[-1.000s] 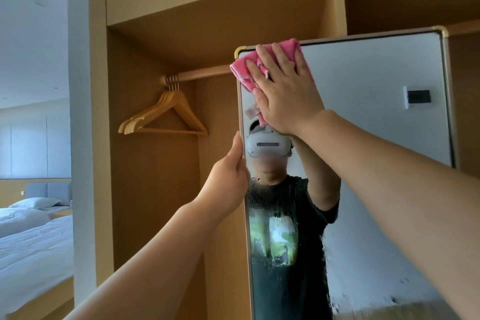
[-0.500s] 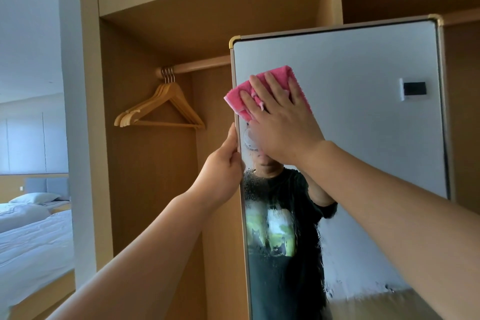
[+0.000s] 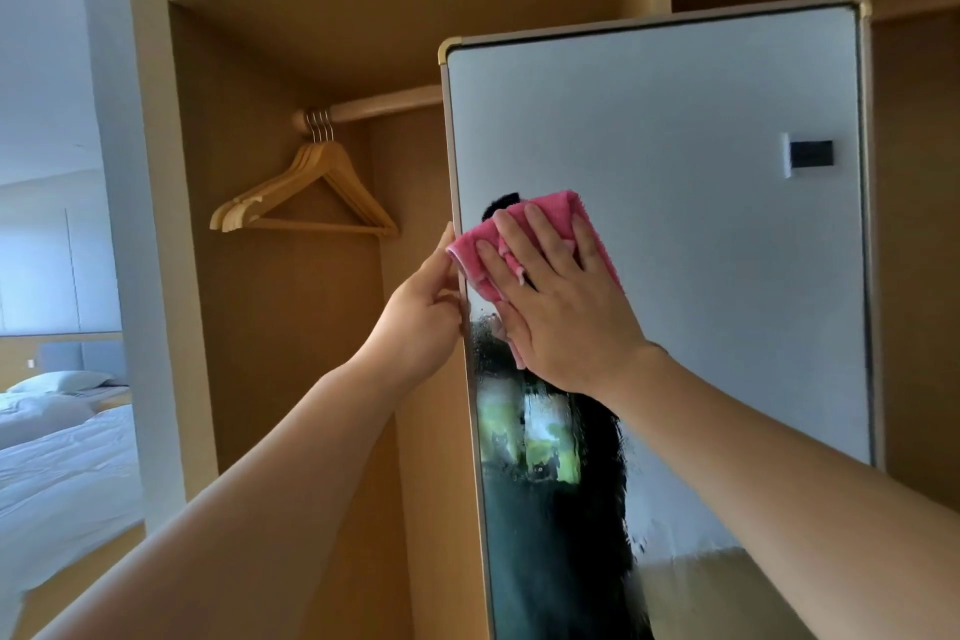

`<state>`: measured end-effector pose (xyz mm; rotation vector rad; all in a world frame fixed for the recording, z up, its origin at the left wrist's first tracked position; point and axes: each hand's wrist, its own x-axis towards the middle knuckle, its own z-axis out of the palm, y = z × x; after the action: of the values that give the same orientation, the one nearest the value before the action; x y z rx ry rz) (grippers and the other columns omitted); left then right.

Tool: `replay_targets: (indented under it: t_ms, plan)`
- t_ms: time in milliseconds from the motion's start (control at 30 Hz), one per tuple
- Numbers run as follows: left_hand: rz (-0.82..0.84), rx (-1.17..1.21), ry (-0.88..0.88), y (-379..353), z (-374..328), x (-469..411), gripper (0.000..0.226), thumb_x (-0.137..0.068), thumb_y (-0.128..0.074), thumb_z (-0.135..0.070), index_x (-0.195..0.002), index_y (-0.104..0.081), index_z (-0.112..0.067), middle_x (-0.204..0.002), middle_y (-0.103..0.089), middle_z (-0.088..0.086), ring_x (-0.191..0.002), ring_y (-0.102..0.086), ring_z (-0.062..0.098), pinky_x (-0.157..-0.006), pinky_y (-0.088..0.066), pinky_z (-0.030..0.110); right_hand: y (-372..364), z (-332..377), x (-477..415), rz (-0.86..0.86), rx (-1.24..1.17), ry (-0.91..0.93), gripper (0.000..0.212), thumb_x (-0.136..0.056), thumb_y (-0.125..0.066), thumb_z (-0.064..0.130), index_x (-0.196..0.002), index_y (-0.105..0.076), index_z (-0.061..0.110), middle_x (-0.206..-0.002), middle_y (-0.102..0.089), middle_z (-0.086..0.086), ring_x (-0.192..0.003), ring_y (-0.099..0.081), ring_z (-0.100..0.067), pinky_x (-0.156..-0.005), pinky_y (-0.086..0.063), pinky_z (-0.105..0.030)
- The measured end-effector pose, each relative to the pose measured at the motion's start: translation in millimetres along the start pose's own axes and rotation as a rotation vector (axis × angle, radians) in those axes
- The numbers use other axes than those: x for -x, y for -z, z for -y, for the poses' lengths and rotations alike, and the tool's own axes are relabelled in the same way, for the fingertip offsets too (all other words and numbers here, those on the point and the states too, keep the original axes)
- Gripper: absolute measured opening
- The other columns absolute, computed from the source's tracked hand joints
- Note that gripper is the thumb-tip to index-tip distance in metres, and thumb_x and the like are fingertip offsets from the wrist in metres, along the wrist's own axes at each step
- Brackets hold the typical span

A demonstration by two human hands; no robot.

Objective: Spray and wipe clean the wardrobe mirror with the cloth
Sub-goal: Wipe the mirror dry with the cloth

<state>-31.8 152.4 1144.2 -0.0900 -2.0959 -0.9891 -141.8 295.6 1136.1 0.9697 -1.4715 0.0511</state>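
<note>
Pink cloth [image 3: 563, 213] has slid down from the top corner of the mirror [image 3: 675, 161], so the top looks clean and the wet, spotty part below comes next. The right hand [image 3: 561, 312] presses it flat, fingers straight, near the left edge. The left hand [image 3: 421, 312] holds that edge. Lots of glass lies open to the right.

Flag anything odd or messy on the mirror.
Only the lower left of the mirror: wet droplets and streaks blur the reflection below the pink cloth, not yet wiped. The glass above looks clear; nothing seems cracked or askew.
</note>
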Motion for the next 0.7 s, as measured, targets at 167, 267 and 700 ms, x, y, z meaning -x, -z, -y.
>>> replay_targets:
  t_ms: [167,267,700]
  plan:
    - [0.020,-0.025,-0.030,0.3,-3.7,5.0,0.083,-0.089,-0.042,0.009,-0.148,-0.021,-0.045,-0.125,-0.062,-0.006,-0.108,-0.061,0.006,-0.096,-0.051,0.036,-6.9,10.1,24.9,-0.007,-0.013,0.022,0.060,-0.101,-0.023,0.043,-0.152,-0.028,0.013,-0.159,-0.023,-0.017,-0.148,-0.013,-0.039,-0.119,-0.004,-0.059]
    - [0.044,-0.020,-0.063,-1.8,-7.6,8.2,0.085,-0.089,-0.049,0.008,-0.148,-0.021,-0.046,-0.124,-0.062,-0.012,-0.111,-0.060,0.007,-0.096,-0.051,0.033,-10.5,15.4,34.9,-0.021,-0.010,0.030,0.063,-0.099,-0.038,0.045,-0.152,-0.029,0.012,-0.159,-0.022,-0.018,-0.148,-0.012,-0.040,-0.118,-0.004,-0.060]
    - [0.029,0.047,0.007,-9.2,-5.9,20.1,0.101,-0.080,-0.043,0.024,-0.150,-0.018,-0.044,-0.135,-0.049,-0.015,-0.098,-0.068,0.007,-0.077,-0.058,0.024,-10.9,33.8,67.6,0.045,-0.067,0.063,0.061,-0.096,-0.040,0.040,-0.150,-0.032,0.012,-0.158,-0.025,-0.018,-0.147,-0.017,-0.039,-0.118,-0.009,-0.060]
